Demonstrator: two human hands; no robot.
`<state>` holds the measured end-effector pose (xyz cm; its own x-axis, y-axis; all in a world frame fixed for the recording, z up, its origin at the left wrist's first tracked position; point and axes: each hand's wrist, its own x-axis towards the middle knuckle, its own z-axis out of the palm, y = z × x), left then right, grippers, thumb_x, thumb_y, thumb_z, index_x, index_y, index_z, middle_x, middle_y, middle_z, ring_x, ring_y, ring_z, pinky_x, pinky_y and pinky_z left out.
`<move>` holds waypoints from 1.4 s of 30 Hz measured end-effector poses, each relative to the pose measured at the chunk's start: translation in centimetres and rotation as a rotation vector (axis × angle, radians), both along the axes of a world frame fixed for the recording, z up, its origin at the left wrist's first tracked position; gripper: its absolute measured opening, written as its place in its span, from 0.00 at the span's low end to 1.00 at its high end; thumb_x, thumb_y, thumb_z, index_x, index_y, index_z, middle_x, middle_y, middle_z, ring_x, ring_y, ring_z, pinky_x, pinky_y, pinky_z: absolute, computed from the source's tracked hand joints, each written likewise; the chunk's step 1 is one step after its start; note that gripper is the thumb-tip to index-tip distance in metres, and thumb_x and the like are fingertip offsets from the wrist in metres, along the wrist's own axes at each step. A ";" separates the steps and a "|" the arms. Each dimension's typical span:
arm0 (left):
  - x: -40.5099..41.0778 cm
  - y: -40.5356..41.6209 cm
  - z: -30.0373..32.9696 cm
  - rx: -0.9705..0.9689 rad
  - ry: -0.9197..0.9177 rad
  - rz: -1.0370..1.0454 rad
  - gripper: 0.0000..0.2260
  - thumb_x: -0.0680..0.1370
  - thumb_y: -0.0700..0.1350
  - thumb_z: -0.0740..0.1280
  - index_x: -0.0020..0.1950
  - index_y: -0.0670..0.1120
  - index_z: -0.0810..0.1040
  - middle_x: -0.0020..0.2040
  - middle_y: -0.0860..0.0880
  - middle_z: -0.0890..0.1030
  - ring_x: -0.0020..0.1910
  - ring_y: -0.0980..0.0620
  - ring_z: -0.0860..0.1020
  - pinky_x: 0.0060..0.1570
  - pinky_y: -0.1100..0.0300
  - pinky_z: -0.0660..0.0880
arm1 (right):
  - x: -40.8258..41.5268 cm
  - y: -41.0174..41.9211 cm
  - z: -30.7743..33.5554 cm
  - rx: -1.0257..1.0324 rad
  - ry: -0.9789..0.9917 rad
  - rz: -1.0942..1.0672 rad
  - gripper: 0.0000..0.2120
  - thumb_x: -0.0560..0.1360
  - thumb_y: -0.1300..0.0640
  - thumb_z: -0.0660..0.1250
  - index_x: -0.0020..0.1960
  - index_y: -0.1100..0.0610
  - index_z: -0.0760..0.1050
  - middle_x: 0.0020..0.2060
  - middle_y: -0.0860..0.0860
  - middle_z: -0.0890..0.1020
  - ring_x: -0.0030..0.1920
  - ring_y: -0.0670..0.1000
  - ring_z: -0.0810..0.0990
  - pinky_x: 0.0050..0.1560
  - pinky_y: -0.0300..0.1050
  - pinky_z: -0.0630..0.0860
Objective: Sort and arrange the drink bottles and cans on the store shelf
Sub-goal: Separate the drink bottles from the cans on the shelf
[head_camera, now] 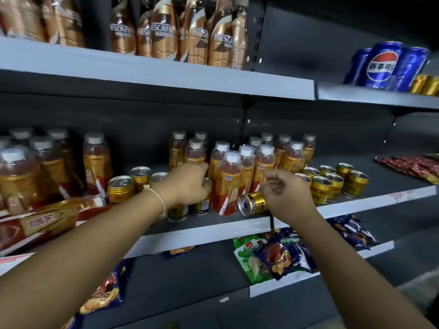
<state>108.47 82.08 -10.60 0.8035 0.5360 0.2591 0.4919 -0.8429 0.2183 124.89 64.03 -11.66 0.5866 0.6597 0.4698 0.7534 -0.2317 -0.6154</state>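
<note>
The middle shelf (204, 231) holds gold-labelled bottles with white caps and small gold cans. My left hand (187, 184) reaches in and grips an upright gold can (203, 203) beside a front bottle (226, 184). My right hand (285, 193) hovers with curled fingers over a gold can lying on its side (253, 204) near the shelf's front edge; whether it touches that can is unclear. More gold cans (332, 184) stand grouped to the right, and others (120, 188) to the left. A bottle (47, 219) lies flat at the far left.
Brown coffee bottles (166, 32) fill the top shelf. Blue cola cans (384, 65) stand upper right, next to small gold cans (425, 85). Snack bags (275, 257) lie on the lower shelf, and red packets (413, 167) at the far right.
</note>
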 end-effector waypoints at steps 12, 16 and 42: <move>3.7 3.5 -1.1 0.030 0.089 -0.058 0.04 0.75 0.47 0.65 0.42 0.47 0.76 0.44 0.48 0.76 0.43 0.49 0.76 0.41 0.56 0.75 | 2.2 5.6 -0.7 -0.065 0.054 0.022 0.19 0.78 0.52 0.69 0.66 0.56 0.75 0.47 0.47 0.79 0.47 0.45 0.78 0.50 0.39 0.76; 3.0 5.1 -1.9 0.046 0.082 -0.096 0.06 0.75 0.46 0.66 0.44 0.45 0.78 0.46 0.46 0.79 0.46 0.47 0.77 0.46 0.52 0.77 | 1.4 8.9 -0.4 -0.072 0.056 0.047 0.22 0.77 0.46 0.70 0.68 0.52 0.72 0.50 0.48 0.81 0.46 0.45 0.78 0.47 0.42 0.77; 2.5 0.9 -3.1 -0.350 -0.091 -0.140 0.29 0.66 0.63 0.76 0.63 0.54 0.75 0.57 0.56 0.77 0.56 0.57 0.74 0.56 0.60 0.74 | 1.7 11.7 1.7 0.280 0.262 0.217 0.16 0.64 0.36 0.73 0.47 0.42 0.78 0.36 0.42 0.83 0.34 0.42 0.82 0.29 0.43 0.77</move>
<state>111.01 82.96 -13.70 0.8574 0.4910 0.1540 0.3421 -0.7675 0.5422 126.59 75.70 -9.95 0.5716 0.6493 0.5016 0.5763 0.1175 -0.8088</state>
